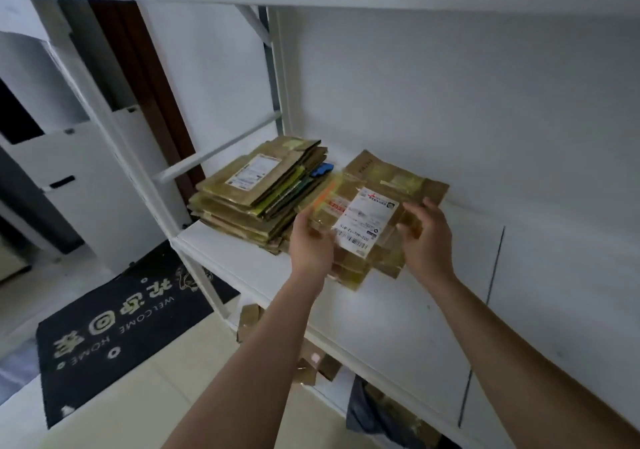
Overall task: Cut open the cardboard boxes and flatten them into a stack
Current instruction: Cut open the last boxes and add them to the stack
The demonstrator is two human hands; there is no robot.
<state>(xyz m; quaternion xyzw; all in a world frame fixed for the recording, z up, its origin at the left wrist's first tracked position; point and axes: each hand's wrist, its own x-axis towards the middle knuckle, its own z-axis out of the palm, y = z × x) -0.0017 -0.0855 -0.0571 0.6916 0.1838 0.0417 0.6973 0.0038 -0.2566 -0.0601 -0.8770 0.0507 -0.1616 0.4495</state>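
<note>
Both hands were up at the white metal shelf point(398, 313), w/ a flattened brown cardboard box bearing a white shipping label point(367, 222) held between them. Left hand point(310, 244) gripped its left edge, fingers curled under and thumb on top; right hand point(427, 237) pinched the right edge, fingertips on the cardboard. The box sat tilted, its underside on or just above a low pile of flattened brown cardboard point(388, 185) lying on the shelf board near the back wall; couldn't tell if it was fully resting. Just left of that, touching or nearly so, was a taller stack of flattened brown boxes point(256, 196), top one w/ its own white label, something blue poking out on its right side. Below the shelf, a few loose cardboard scraps point(249, 320) lay on the pale tiled floor point(207, 379). A black doormat w/ white lettering point(117, 331) lay off to the left, well apart from the hands.
</note>
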